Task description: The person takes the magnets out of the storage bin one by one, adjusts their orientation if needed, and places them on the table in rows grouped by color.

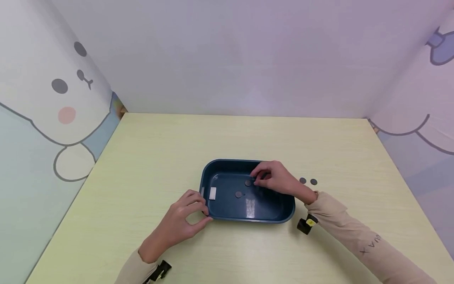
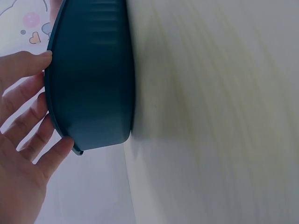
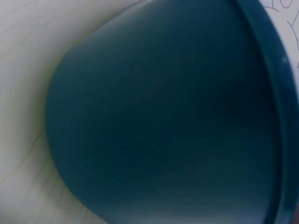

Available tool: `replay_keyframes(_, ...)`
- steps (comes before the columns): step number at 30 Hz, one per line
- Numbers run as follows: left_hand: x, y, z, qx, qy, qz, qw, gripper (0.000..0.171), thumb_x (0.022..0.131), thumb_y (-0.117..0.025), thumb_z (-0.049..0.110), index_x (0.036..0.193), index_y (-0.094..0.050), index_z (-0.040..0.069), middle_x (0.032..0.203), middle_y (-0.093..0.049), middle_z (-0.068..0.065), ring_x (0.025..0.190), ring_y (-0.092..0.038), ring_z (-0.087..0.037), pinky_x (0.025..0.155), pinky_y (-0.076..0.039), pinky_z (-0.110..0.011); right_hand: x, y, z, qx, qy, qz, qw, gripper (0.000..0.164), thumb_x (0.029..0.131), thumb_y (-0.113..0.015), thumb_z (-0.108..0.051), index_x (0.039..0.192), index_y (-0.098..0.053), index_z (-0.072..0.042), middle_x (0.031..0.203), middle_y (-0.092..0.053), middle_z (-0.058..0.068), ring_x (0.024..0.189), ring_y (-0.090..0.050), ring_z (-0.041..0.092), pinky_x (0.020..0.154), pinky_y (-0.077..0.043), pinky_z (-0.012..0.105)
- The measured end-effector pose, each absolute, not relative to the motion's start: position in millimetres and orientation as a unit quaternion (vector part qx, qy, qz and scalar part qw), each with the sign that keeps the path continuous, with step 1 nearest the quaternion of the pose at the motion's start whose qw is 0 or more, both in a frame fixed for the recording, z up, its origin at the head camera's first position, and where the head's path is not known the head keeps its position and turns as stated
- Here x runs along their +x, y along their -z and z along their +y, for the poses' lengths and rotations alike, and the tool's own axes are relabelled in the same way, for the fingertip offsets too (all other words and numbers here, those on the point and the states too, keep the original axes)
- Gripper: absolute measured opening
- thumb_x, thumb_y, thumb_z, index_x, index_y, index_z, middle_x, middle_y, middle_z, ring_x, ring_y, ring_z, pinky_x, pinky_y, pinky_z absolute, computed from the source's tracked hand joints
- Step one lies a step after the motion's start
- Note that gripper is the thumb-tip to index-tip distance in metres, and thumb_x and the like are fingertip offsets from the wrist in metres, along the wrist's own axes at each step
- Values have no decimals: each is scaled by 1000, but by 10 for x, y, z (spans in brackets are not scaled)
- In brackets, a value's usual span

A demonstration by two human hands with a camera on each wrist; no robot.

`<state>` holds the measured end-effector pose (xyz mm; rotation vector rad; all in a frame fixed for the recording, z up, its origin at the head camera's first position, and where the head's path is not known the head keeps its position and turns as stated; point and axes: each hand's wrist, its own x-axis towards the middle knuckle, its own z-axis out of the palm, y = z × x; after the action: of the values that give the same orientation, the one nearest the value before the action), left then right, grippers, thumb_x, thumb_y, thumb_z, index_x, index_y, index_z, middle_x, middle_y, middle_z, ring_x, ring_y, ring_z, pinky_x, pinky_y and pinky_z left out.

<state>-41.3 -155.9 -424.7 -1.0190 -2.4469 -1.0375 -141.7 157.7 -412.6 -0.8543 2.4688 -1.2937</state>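
Observation:
A dark blue plastic basin [image 1: 267, 211] sits on the table. My left hand [image 1: 184, 217] holds its near left corner, with fingers at the left rim and thumb at the front. In the left wrist view the fingertips of my left hand [image 2: 23, 107] touch the basin rim [image 2: 48, 88]. Over the basin's right side, my right hand [image 1: 274, 178] reaches in with curled fingers; whether something sits between its fingertips is hidden. Two grey coin-like discs, one [image 1: 247, 183] near those fingertips and another [image 1: 238, 194] nearer the middle, lie on the basin floor. The right wrist view shows the basin's outer wall [image 3: 163, 116].
Two more grey discs, one [image 1: 302, 180] and another [image 1: 313, 182], lie on the pale wooden table [image 1: 159, 150] right of the basin, beside the right wrist. A small white rectangle [image 1: 212, 193] is inside the basin at its left. Walls stand behind and at both sides.

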Motion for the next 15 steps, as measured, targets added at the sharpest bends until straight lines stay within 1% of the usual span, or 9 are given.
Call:
replay_keyframes(4,-414,4244,-1564,-353,365,-849,147,15,76,-79,21,77,-64,20,89,-58,9,94,-51,-12,84,-43,-18,-1427,4144,1540,-292,426,849,111,19,80,-71,2,99,-69,-1,82,-66,2,72,-63,12,67,-53,27)
replay_keyframes(11,-416,4252,-1568,-352,366,-849,146,15,75,-79,20,78,-64,19,89,-58,9,94,-51,-12,83,-43,-18,-1448,4203,1492,-322,422,841,109,19,79,-71,4,97,-69,-1,84,-67,8,72,-64,13,65,-53,29)
replay_keyframes(15,-417,4259,-1569,-354,367,-848,145,14,77,-78,21,78,-64,20,89,-58,9,94,-51,-12,83,-43,-18,-1467,4249,1467,-330,407,845,104,19,78,-70,5,96,-70,-2,85,-67,8,72,-64,11,66,-53,28)
